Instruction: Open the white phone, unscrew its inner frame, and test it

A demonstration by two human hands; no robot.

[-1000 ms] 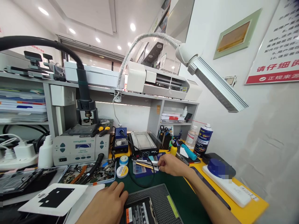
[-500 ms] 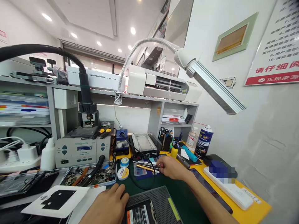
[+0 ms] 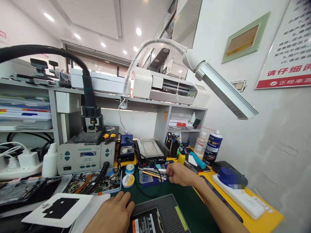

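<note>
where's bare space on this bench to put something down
Best patch: green mat between the grille pad and the right forearm. A thin yellow strip lies free beside the power strip. Crowded: parts tray, tools by the right hand, and the back row.

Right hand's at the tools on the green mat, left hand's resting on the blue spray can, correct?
No. In the head view the left hand rests against the grey perforated pad; the blue spray can stands by the wall. The right hand is at the tools on the green mat.
</note>
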